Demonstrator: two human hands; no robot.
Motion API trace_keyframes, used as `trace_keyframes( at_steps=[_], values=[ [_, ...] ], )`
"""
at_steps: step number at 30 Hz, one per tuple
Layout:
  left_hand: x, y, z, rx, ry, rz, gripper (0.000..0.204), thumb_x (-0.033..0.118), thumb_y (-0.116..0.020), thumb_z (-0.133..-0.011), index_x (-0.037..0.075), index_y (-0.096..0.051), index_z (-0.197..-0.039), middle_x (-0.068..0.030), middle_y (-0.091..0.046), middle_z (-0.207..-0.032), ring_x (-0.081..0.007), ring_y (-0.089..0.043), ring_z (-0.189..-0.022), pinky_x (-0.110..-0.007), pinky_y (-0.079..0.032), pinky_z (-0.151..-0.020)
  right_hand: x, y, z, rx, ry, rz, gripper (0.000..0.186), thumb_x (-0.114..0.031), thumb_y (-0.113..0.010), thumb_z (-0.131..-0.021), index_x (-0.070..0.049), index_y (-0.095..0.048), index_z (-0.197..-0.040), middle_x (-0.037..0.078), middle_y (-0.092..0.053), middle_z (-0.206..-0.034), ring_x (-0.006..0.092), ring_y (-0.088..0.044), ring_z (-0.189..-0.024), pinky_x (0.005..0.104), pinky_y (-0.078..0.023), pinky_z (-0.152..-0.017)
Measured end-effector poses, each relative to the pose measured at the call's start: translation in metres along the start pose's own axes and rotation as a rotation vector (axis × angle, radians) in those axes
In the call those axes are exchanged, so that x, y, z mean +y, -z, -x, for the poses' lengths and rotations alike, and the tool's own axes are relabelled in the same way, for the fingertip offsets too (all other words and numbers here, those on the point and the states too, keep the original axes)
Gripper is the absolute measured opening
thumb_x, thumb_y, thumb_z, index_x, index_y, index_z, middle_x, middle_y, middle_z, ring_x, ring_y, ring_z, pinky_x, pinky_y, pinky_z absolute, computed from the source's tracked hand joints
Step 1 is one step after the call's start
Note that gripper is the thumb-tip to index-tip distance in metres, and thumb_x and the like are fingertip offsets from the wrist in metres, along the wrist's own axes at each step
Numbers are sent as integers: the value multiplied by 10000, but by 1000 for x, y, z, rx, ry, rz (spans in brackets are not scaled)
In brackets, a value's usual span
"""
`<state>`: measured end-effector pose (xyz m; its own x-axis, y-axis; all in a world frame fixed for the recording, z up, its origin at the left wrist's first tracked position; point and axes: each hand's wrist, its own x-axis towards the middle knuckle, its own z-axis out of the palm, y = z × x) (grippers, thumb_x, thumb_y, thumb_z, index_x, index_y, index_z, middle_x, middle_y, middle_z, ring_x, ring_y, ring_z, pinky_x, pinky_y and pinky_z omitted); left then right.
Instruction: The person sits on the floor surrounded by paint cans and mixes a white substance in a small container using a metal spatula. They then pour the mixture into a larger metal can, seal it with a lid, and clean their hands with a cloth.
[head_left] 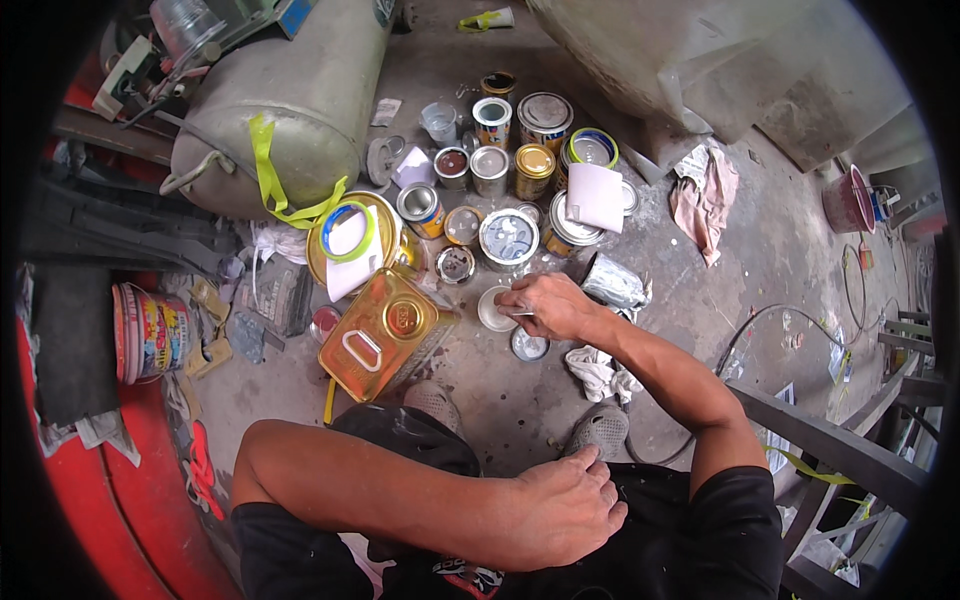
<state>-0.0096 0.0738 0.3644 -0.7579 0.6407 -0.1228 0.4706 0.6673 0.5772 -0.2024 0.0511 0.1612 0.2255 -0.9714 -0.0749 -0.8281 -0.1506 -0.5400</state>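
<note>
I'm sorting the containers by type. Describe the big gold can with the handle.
The gold can is a large rectangular metal tin, shiny and amber-gold. Its top face carries a flat loop handle and a round gold cap near one corner; the cap looks closed. It stands on the dusty concrete floor, turned at an angle, just ahead of the person's left shoe. No hand touches it; the right hand works beside it.

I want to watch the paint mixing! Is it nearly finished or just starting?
Probably early. Done: several cans already stand open on the floor. In hand: the right hand holds a thin tool over a small open tin. The left hand just rests on the knee. Left: the gold square can remains capped.
</note>
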Motion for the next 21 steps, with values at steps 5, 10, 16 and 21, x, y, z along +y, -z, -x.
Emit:
trace_keyframes(
  at_steps=[5, 10, 16, 21],
  values=[
    [0, -1, -2, -15, 6, 15, 467, 186, -539, -930, -36, -608, -1335, -182, -690, -1099, -342, -654, -1141, -515, -441, -1093, 1, -4, 0, -3, 34, -78, 279, -134, -684, -819, -130, -704, -1096, 156, -718, -882, 400, -699, -830, 508, -564, -706],
    [0, -1, -2, -14, 4, 5, 466, 190, -536, -933, -35, -607, -1335, -186, -687, -1100, -343, -653, -1142, -516, -441, -1094, -2, -3, 2, 80, 66, -62, 264, -133, -678, -799, -123, -692, -1062, 171, -717, -872, 409, -696, -843, 519, -560, -727],
    [0, -1, -1, -8, 4, 12, 464, 189, -539, -931, -36, -607, -1330, -190, -684, -1091, -348, -652, -1138, -519, -440, -1096, -1, -5, 0, -42, 41, -77, 283, -131, -677, -794, -115, -690, -1076, 162, -720, -906, 403, -698, -857, 513, -566, -735],
    [1, -3, -1, 7, 6, -4, 465, 190, -544, -927, -34, -608, -1330, -187, -686, -1090, -343, -656, -1124, -520, -441, -1093, 3, -7, 1, 40, 19, -1, 276, -137, -671, -805, -115, -688, -1080, 166, -711, -874, 408, -694, -849, 514, -560, -724]
  ],
)
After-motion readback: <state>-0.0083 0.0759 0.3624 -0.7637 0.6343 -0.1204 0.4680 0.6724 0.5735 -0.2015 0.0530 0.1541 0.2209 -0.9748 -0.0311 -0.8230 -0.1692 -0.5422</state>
